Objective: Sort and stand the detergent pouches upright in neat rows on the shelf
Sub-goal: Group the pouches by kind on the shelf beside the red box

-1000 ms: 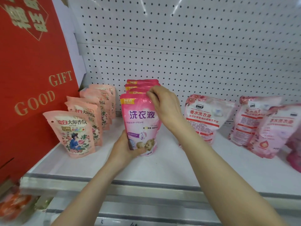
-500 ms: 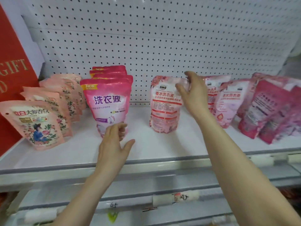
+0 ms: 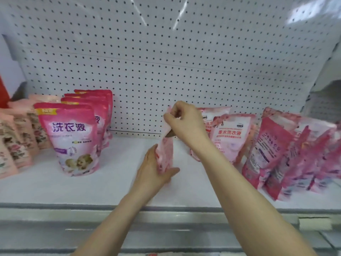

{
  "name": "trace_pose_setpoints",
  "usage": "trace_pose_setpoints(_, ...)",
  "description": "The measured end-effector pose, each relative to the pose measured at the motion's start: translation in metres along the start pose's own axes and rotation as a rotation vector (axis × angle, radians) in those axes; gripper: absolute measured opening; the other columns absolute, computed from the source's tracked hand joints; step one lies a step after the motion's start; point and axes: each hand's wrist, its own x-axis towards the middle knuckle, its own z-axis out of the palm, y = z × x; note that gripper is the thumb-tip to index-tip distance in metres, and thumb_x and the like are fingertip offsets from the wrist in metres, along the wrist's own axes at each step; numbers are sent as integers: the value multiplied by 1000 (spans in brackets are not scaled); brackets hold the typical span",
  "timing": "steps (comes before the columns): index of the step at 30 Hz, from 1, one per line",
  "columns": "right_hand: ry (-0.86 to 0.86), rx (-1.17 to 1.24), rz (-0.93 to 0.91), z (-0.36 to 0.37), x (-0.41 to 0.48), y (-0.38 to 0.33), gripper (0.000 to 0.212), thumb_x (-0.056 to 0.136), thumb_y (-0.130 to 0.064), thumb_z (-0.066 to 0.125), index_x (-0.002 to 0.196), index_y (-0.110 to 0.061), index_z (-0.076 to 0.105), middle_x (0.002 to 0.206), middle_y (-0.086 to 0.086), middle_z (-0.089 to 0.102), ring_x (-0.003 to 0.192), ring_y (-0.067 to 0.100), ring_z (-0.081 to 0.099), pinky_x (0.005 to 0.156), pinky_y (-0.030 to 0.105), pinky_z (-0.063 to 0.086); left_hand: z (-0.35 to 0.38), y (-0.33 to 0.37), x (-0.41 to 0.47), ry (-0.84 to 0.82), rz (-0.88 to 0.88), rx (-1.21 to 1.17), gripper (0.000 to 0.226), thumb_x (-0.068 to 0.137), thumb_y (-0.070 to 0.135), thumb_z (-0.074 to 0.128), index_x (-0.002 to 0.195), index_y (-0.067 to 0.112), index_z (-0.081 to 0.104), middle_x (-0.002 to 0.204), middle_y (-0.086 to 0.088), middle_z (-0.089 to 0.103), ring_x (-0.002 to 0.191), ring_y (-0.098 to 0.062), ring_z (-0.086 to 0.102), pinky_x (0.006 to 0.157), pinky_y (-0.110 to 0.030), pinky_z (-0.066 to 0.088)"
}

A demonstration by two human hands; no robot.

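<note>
A pale pink pouch (image 3: 166, 150) is held edge-on over the middle of the shelf (image 3: 110, 189). Its bottom is gripped by the left hand (image 3: 153, 172), so it cannot be told if it touches the shelf. Its top is pinched by the fingers of the right hand (image 3: 186, 121). At the right, leaning pink pouches (image 3: 287, 148) are blurred. At the left, peach pouches (image 3: 16, 137) are cut off beside a row of dark pink pouches (image 3: 70, 137). A pegboard wall (image 3: 166, 61) is seen behind.
</note>
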Motion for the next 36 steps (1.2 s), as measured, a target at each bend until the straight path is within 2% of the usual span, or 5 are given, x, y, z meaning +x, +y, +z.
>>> trace_pose_setpoints(5,-126,335,40,-24,1,19,22,100,-20,50,87,-7,62,87,8,71,73,25,74,72,50,61,24,7,1,-14,-157,-149,45,69,29,85,108,21,64,99,2,74,85,-10,72,78,-38,60)
trace_pose_setpoints(9,-247,-146,-274,-54,27,42,30,97,-24,57,126,-21,61,130,-4,58,119,14,56,102,32,46,11,0,4,-81,-188,-255,51,68,15,87,114,17,65,103,0,76,93,-18,73,84,-43,59)
trace_pose_setpoints(12,-496,-167,-273,-58,39,46,18,89,-37,69,101,-24,72,99,-8,71,91,1,63,82,24,49,1,-6,6,-116,-170,-282,57,65,17,88,116,23,62,106,5,75,96,-16,72,80,-36,60)
trace_pose_setpoints(24,-216,-413,-162,10,104,52,15,92,-30,67,89,-19,75,82,-1,73,81,23,67,77,38,55,-19,-44,75,33,-166,-111,46,75,17,80,111,31,54,103,16,66,90,1,66,62,-5,46)
trace_pose_setpoints(36,-118,-684,-52,60,180,72,28,94,-2,52,103,-20,72,97,6,71,82,24,61,65,29,41,-6,-72,165,-51,-180,-99,65,82,20,76,137,22,41,108,12,58,97,-8,63,83,-25,54)
